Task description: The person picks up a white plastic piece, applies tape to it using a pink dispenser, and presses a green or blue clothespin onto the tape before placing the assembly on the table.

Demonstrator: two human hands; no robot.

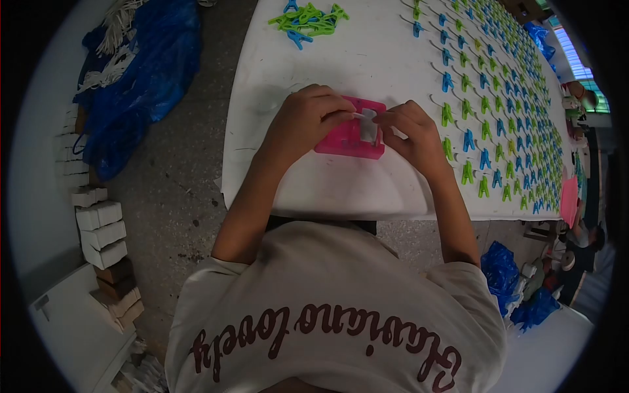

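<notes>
- On the white counter [367, 59], close to its near edge, I see a flat pink tray [347, 141] lying between both hands.
- My view shows the left hand [304, 121] resting over the tray's left part, its fingers pinched on the left end of a small grey-white piece [367, 124].
- The right hand [413, 131] sits at the tray's right edge; its fingers pinch the same small piece from the other side, so both hands grasp it just above the tray.
- What exactly the piece is, I cannot tell; it is small and partly covered by fingertips.
- To the right, rows of green and blue clips [488, 111] lie spread across the counter, well apart from the tray.
- At the far edge, a loose heap of green and blue clips [308, 21] lies by itself.
- On the floor to the left lies a blue plastic bag [141, 72], with stacked white blocks [101, 229] nearer me.
- Another person [576, 249] appears at the right margin, away from these hands.
</notes>
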